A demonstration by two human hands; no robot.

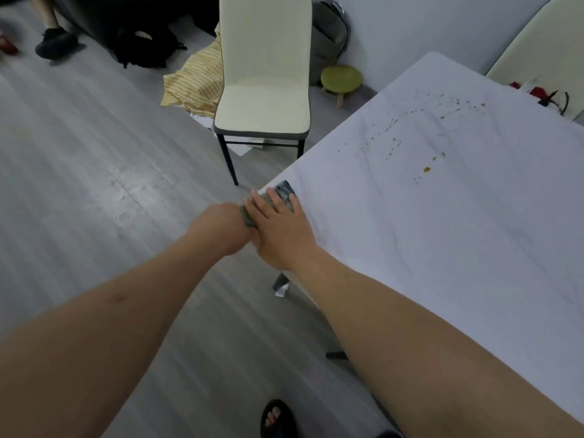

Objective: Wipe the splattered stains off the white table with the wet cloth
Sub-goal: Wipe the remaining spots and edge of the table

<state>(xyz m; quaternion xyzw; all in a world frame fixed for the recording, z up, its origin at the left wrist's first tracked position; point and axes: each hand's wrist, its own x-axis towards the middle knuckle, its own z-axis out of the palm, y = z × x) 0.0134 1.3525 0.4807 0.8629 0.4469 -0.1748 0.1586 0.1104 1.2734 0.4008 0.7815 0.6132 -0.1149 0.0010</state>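
Cloth (286,192) is mostly hiding under the right hand (278,226); only a checkered corner and a grey fold are showing, mid-frame at the table (442,216) corner. Right hand is lying flat on it, fingers straight, pressing it down. Left hand (221,227) is sitting just left of it, off the table edge, touching the grey fold; its fingers are turned away, so can't tell if it's gripping. Stains (426,147) are sitting upper right, well apart from the cloth. Chair (264,74) is standing top centre.
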